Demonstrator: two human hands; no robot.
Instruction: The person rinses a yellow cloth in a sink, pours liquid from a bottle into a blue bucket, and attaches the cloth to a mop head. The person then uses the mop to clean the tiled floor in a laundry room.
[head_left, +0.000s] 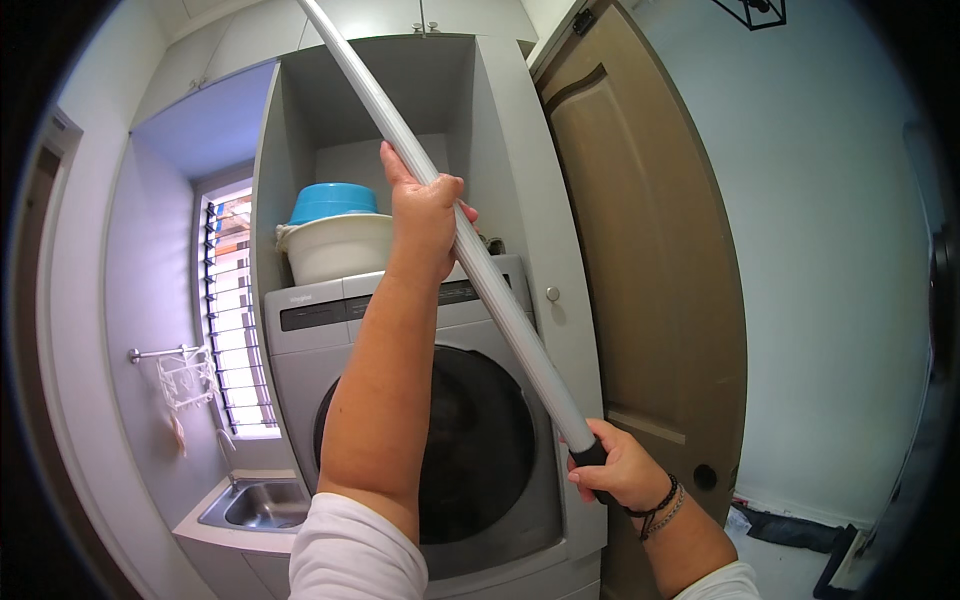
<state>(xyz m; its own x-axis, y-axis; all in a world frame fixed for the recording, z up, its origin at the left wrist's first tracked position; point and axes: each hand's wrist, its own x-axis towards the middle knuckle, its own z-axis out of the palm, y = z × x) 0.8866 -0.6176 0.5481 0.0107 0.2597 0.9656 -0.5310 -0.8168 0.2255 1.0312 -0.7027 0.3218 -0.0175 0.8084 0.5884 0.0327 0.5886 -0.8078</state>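
A long ribbed metal pole (510, 315) slants from the top left down to the right, its upper end out of view. My left hand (427, 206) is closed around its middle, arm raised. My right hand (619, 469) grips the black end of the pole, low and to the right, with bracelets on the wrist. Behind the pole stands a grey front-loading washing machine (307, 345) with a dark round door, partly hidden by my left arm. On top of the machine, a blue basin (334, 202) rests on a larger cream tub (337, 244).
Cabinets (367, 19) run overhead. A brown wooden door (652, 247) stands close on the right. At left are a louvred window (229, 315), a wall bar with a white hanging rack (186, 379) and a steel sink (262, 506). Dark items (795, 532) lie on the floor at lower right.
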